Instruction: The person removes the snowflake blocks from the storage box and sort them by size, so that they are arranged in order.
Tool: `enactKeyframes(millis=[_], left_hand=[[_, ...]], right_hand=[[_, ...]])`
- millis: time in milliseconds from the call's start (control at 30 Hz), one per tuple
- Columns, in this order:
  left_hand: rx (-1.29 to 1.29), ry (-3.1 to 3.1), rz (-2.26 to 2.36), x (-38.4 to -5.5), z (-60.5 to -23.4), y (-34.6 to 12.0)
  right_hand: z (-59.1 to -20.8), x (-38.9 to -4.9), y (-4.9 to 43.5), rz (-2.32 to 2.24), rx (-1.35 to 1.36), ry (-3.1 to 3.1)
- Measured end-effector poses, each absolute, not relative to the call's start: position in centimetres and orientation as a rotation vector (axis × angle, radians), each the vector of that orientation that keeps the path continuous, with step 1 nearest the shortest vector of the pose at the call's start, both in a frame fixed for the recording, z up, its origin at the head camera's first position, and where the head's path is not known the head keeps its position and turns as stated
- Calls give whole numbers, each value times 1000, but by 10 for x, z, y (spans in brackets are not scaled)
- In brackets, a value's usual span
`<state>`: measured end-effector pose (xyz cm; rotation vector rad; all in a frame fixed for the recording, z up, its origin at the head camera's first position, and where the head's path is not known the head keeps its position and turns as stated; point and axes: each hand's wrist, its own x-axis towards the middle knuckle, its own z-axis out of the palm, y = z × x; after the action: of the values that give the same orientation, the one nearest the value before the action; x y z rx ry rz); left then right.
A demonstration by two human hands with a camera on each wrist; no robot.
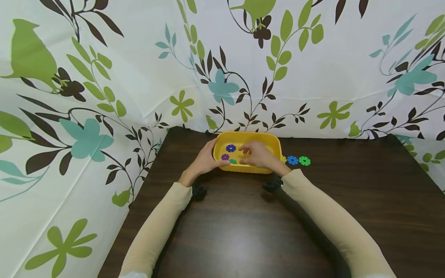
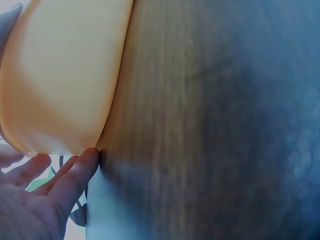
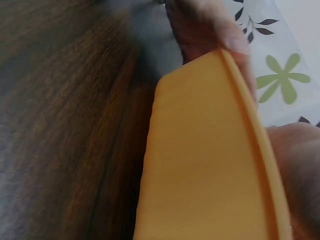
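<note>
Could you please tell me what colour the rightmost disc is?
The rightmost disc is green, clearest in the head view.

A big white cloth hangs behind the dark brown desk and along its left side — it has green birds, blue flowers and brown leaves on it. The desk top has wood lines, and light makes a pale, shiny patch on it.

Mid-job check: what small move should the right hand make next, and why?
Probably pinch the dark blue disc: the right hand is over the yellow tray, its fingers close to that disc, with nothing seen between them and the thumb, while the left hand holds the tray's left end.
</note>
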<state>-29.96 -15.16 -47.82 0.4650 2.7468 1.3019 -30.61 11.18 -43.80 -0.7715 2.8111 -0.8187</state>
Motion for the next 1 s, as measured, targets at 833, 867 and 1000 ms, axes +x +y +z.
enactKeyframes(millis=[833,867,1000], left_hand=[[469,2731,1301,-299,-478,-152],[467,2734,1299,-299,-478,-152],[464,2736,1298,-299,-478,-153]], right_hand=[[-449,-335,69,-645,-819,2585],[-449,-335,69,-642,-823,2588],[-450,-338,67,-626,-856,2590]])
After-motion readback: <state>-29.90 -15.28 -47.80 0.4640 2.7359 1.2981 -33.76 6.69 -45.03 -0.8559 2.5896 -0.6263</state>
